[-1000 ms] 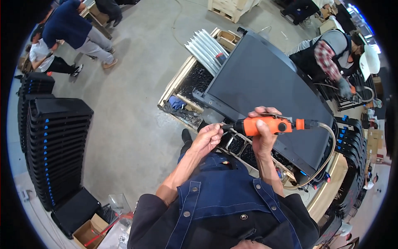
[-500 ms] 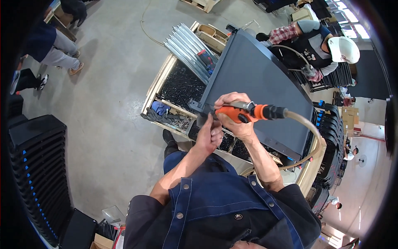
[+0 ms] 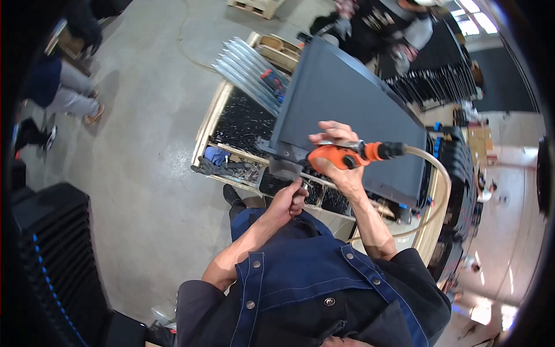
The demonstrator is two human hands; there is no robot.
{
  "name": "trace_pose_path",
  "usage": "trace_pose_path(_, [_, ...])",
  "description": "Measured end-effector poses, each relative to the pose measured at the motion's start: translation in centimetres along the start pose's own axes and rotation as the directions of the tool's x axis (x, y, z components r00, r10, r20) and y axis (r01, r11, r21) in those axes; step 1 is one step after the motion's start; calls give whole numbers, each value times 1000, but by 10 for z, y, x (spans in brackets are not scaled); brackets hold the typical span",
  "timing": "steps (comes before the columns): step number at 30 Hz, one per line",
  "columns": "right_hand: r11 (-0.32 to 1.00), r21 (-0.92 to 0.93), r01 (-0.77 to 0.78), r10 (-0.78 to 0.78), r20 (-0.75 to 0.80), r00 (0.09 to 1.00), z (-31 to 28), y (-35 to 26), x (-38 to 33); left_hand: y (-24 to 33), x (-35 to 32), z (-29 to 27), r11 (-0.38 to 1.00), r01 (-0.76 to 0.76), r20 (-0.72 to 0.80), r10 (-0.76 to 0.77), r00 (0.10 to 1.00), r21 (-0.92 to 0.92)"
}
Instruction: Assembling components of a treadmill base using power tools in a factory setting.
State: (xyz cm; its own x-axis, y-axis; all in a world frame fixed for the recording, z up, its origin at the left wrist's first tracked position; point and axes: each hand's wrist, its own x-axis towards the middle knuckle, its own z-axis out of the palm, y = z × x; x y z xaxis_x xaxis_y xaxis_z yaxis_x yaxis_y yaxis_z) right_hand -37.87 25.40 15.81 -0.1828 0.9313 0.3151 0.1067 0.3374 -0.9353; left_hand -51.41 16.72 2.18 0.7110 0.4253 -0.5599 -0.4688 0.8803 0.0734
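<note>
Orange pneumatic screwdriver (image 3: 341, 156) lies crosswise in right hand (image 3: 338, 153), tip leftward.

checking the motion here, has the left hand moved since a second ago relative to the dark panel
Yes. The left hand has gone from beside the orange tool to under the dark panel's lower corner, below the tool's nose.

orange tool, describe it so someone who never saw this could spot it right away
Find the big dark grey panel leaning over the wooden bench. At its lower edge, the right hand holds the orange tool. It is the only bright orange thing there, with a pale hose curving off its black end.
</note>
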Motion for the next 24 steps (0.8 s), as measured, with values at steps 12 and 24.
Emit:
trace_pose_path(12, [894,266,-361,305,-951,56,-191,-22,-327,-145,182,-13,937,315,-192,-284,939,153])
trace_pose_path(24, [815,194,-547,167,-981,-98,-474,77,-579,-251,312,-16,794,200,-499,144,855,574])
